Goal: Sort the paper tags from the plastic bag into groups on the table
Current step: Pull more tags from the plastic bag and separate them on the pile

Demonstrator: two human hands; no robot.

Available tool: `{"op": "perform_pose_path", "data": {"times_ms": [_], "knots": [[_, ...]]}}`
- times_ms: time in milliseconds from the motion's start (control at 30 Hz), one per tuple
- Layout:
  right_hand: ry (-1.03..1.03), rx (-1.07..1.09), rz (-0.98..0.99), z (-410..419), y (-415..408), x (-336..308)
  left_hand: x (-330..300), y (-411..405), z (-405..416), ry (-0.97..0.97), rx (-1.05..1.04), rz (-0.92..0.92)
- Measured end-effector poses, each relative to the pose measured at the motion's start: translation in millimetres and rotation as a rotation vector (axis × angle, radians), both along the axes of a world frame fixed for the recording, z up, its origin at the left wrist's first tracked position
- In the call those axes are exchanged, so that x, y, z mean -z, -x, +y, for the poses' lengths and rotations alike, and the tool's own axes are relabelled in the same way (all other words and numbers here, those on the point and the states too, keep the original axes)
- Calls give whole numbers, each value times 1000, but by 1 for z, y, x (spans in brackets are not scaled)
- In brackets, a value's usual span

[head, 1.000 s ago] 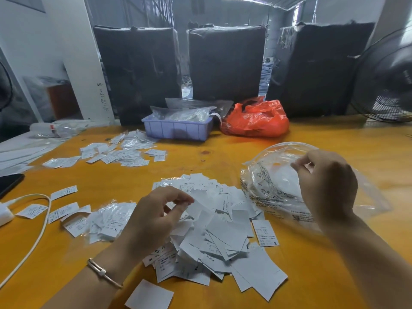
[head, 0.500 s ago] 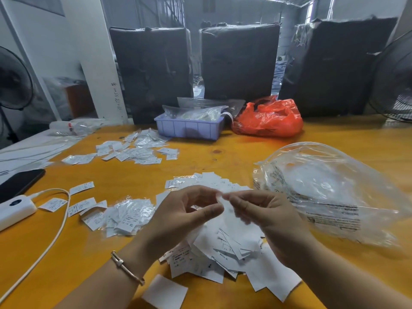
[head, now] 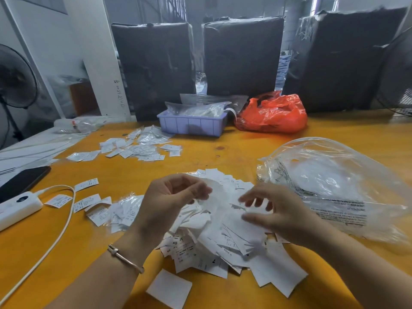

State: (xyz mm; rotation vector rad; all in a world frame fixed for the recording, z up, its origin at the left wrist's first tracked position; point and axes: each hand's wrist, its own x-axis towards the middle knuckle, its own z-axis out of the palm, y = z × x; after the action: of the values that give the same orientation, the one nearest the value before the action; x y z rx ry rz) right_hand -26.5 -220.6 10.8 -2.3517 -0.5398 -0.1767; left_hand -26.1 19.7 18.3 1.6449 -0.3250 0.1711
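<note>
Two bare hands hover over a loose heap of paper tags (head: 225, 239) at the middle of the orange bench (head: 234, 152). The left hand (head: 169, 201), its grip curled, appears to pinch a blurred pale tag (head: 215, 194); the right hand (head: 276, 214) is released, fingers spread just above the heap. The clear plastic bag (head: 330, 186) lies to the right, beside the heap. Smaller tag groups (head: 136, 148) sit farther left, near a lilac tray (head: 191, 126) and a red bag (head: 272, 114).

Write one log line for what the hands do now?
left hand: pinches blurred white paper tag | right hand: open over white tag pile | clear plastic bag: on table
</note>
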Motion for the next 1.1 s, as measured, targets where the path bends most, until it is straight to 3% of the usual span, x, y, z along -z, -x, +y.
{"op": "perform_pose_path", "data": {"times_ms": [200,433,600,800,967,1100], "knots": [[340,-67,4,-4,0,1,-1,-2,5,79,-37,-1],[494,-31,-149,12,11,-2,5,-3,2,-12,-9,9],[550,-46,-130,21,19,-2,8,-4,1,-84,-3,14],[538,10,-148,26,21,-4,6,-2,-1,-132,39,32],[354,142,-203,23,16,-2,7,-3,0,-160,74,52],[220,127,-197,19,13,1,8,-3,-1,-169,79,43]]}}
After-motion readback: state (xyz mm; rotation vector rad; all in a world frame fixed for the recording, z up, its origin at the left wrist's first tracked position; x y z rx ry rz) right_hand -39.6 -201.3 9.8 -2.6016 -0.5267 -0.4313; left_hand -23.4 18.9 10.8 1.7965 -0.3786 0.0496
